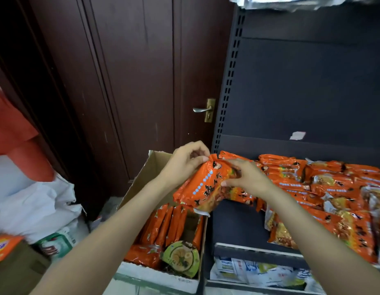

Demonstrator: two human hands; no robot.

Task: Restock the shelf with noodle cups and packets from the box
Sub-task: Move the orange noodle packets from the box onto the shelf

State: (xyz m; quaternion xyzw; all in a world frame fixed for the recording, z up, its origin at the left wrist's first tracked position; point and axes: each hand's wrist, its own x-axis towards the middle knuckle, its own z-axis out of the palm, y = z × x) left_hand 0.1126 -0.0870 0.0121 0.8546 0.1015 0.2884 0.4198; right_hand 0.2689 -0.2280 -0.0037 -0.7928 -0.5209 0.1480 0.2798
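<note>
Both hands hold a bundle of orange noodle packets (203,188) above the gap between box and shelf. My left hand (185,161) pinches the bundle's top left edge; my right hand (247,177) grips its right side. Below stands the open cardboard box (142,179), with more orange packets (163,226) standing on edge and a green-lidded noodle cup (181,259) at its front. The dark shelf (238,226) to the right carries many orange packets (325,188) piled across its back and right side.
A dark wooden door with a brass handle (203,109) stands behind the box. White sacks (36,205) and an orange bag (4,248) lie at the left. A lower shelf (259,271) holds pale packets. The shelf's left front surface is bare.
</note>
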